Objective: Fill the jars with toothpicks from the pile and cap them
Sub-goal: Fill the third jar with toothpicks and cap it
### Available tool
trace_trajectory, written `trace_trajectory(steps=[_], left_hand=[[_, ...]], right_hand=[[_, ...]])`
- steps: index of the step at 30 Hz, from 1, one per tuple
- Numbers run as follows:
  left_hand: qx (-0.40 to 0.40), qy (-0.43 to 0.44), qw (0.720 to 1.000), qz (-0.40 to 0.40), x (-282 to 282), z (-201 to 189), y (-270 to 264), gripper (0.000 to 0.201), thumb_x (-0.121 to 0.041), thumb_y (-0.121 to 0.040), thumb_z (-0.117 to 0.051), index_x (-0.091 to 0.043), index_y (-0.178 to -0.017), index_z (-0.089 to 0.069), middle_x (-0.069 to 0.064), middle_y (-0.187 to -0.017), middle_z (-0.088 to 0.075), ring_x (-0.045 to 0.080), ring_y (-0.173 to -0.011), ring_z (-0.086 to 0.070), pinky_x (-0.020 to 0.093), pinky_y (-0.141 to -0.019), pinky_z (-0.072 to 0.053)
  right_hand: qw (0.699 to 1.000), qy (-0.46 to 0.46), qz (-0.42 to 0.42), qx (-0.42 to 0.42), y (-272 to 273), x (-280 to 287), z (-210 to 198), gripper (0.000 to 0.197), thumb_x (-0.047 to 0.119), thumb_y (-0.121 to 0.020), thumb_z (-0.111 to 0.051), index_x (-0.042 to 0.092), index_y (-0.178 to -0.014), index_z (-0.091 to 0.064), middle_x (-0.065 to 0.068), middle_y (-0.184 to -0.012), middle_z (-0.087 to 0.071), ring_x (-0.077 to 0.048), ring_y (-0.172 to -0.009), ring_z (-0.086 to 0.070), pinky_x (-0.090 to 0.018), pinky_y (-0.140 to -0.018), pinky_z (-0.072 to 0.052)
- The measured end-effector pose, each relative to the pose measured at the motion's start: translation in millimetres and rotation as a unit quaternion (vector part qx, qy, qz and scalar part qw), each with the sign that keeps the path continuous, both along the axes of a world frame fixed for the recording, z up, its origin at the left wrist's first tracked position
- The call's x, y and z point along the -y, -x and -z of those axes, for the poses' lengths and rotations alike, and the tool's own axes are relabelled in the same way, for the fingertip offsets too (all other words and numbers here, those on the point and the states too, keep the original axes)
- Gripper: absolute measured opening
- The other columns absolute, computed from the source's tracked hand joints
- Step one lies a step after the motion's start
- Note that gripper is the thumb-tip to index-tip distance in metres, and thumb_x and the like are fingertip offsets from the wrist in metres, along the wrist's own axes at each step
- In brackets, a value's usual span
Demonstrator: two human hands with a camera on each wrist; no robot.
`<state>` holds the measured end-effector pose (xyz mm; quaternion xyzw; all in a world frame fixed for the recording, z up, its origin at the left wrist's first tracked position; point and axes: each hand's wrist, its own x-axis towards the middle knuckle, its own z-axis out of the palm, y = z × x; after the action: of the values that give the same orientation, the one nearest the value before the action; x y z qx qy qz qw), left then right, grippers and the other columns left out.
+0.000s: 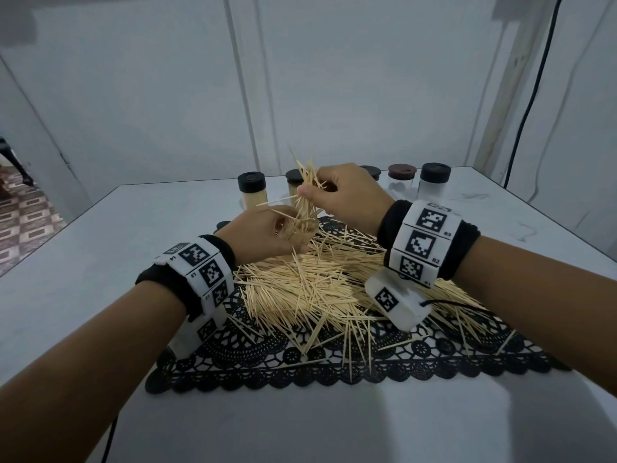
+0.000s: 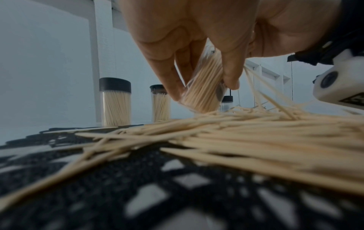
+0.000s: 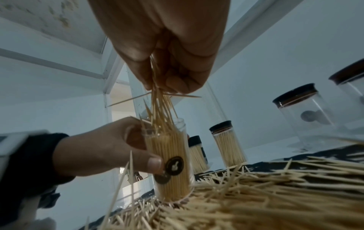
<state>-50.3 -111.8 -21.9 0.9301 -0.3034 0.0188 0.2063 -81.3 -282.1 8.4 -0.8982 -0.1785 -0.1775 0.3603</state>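
Toothpick pile [image 2: 256, 140] close; jar [image 3: 169, 157] label wrist-view only

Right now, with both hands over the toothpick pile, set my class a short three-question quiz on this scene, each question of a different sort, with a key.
1. True or false: the open jar in the left hand has its cap on.
2. Multiple choice: the right hand pinches A) a cap, B) a bundle of toothpicks, C) nothing.
3. Fill the gap: the loose pile lies on a black ___ mat.

Key: 1 false, its mouth is uncovered and toothpicks are going in. 2 B. 3 lace.
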Motion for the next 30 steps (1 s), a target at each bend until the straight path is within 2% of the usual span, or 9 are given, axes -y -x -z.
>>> trace_trajectory(steps=[5, 8, 12, 15, 18, 22, 25, 27, 30], left_hand=[[-0.002, 0.008, 1.000, 0.001, 0.7, -0.5, 2.5, 0.056, -0.043, -0.075, -0.072, -0.020, -0.124, -0.057, -0.006, -0.109, -0.058, 0.011, -0.099, -0.053, 0.028, -0.091, -0.042], [-0.002, 0.038, 0.999, 0.011, 1.5, -2.5, 4.9, 0.047, -0.038, -0.075, -0.074, -0.021, -0.117, -0.061, -0.006, -0.104, -0.062, 0.012, -0.094, -0.055, 0.025, -0.086, -0.043], [0.005, 0.020, 1.000, 0.008, 1.7, -1.1, 3.4, 0.046, -0.040, -0.076, -0.073, -0.020, -0.116, -0.060, -0.006, -0.095, -0.061, 0.012, -0.086, -0.056, 0.011, -0.071, -0.040], [0.004, 0.022, 1.000, 0.000, 1.8, -1.3, 3.4, 0.056, -0.043, -0.075, -0.072, -0.018, -0.122, -0.057, -0.004, -0.100, -0.063, 0.013, -0.090, -0.057, 0.019, -0.075, -0.040], [0.013, 0.033, 0.999, -0.006, 2.7, -3.5, 6.8, 0.055, -0.044, -0.077, -0.070, -0.020, -0.125, -0.056, -0.012, -0.090, -0.060, 0.004, -0.079, -0.054, 0.015, -0.068, -0.038], [0.018, 0.034, 0.999, 0.009, 2.8, -1.9, 5.7, 0.050, -0.043, -0.076, -0.071, -0.022, -0.120, -0.059, 0.010, -0.093, -0.066, 0.024, -0.085, -0.059, 0.029, -0.075, -0.046], [0.008, 0.032, 0.999, 0.013, 3.4, -2.3, 6.3, 0.044, -0.038, -0.077, -0.073, -0.019, -0.114, -0.059, 0.007, -0.096, -0.066, 0.022, -0.086, -0.059, 0.023, -0.072, -0.043], [0.000, 0.036, 0.999, 0.007, 3.1, -2.8, 7.2, 0.044, -0.036, -0.077, -0.073, -0.016, -0.113, -0.060, 0.002, -0.096, -0.064, 0.018, -0.086, -0.057, 0.016, -0.069, -0.042], [0.004, 0.031, 1.000, 0.000, 2.7, -2.9, 7.7, 0.050, -0.038, -0.076, -0.073, -0.017, -0.118, -0.059, -0.007, -0.097, -0.060, 0.009, -0.087, -0.053, 0.002, -0.065, -0.034]], right_hand=[[1.000, -0.002, -0.001, 0.001, 0.5, -2.8, 6.0, 0.035, 0.031, -0.092, -0.055, -0.003, -0.092, -0.065, -0.017, -0.074, -0.062, -0.013, -0.059, -0.046, -0.024, -0.054, -0.034], [1.000, -0.006, 0.005, -0.002, 0.8, -1.9, 6.7, 0.033, 0.030, -0.092, -0.055, 0.000, -0.088, -0.065, -0.006, -0.065, -0.056, -0.009, -0.054, -0.043, -0.019, -0.051, -0.032], [0.998, -0.046, 0.014, 0.033, 1.6, 0.6, 3.5, 0.028, 0.028, -0.092, -0.055, 0.003, -0.091, -0.065, -0.008, -0.071, -0.062, -0.015, -0.060, -0.052, -0.026, -0.062, -0.043], [0.998, -0.055, 0.006, 0.031, 2.0, 0.8, 3.0, 0.026, 0.027, -0.092, -0.055, 0.004, -0.093, -0.066, -0.007, -0.072, -0.064, -0.013, -0.061, -0.054, -0.029, -0.064, -0.047], [1.000, -0.016, -0.002, 0.007, 2.6, -1.1, 6.7, 0.028, 0.028, -0.091, -0.056, 0.003, -0.095, -0.068, -0.011, -0.077, -0.067, -0.017, -0.063, -0.057, -0.027, -0.065, -0.047], [0.997, 0.074, -0.007, -0.022, 4.2, -2.5, 10.0, 0.024, 0.029, -0.094, -0.052, 0.009, -0.093, -0.065, 0.011, -0.064, -0.048, 0.001, -0.057, -0.042, -0.007, -0.054, -0.035], [0.990, 0.134, -0.018, -0.050, 2.8, -3.4, 11.8, 0.022, 0.028, -0.097, -0.045, 0.011, -0.088, -0.055, 0.011, -0.069, -0.039, -0.001, -0.061, -0.037, -0.009, -0.057, -0.033], [0.989, 0.139, -0.025, -0.049, 1.8, -2.8, 11.6, 0.026, 0.029, -0.096, -0.046, 0.006, -0.090, -0.057, 0.005, -0.071, -0.045, -0.004, -0.062, -0.041, -0.017, -0.056, -0.032], [0.996, 0.074, -0.024, -0.047, -0.1, 2.2, 10.3, 0.023, 0.033, -0.092, -0.053, 0.014, -0.104, -0.058, 0.002, -0.083, -0.057, -0.007, -0.072, -0.051, -0.014, -0.062, -0.038]])
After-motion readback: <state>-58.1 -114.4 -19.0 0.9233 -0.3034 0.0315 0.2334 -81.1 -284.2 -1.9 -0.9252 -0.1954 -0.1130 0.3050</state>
